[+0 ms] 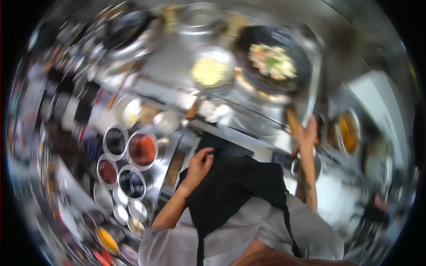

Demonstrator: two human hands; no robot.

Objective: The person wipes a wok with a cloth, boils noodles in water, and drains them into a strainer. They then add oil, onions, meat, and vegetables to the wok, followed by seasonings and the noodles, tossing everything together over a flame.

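In the head view, my right hand [307, 131] is closed around the long metal handle of a ladle [314, 84]. The ladle's bowl lies beyond the right rim of a black wok [248, 46]. Chopped pale and green food [273, 61] sits inside the wok, which rests on a burner. Held in front of my black apron [233, 190], my left hand [200, 166] has loosely bent fingers and nothing visible in them. Left of the wok is a round metal pan [231, 60] with pale yellow food [208, 71]. Motion blurs the view.
Several containers of sauce, including a red one [143, 150] and a dark one [132, 184], stand on the left counter. A bowl of orange-brown liquid [348, 132] is at the right. A white cloth [217, 111] lies on the stove's front edge. Another dark wok [126, 29] stands at the back left.
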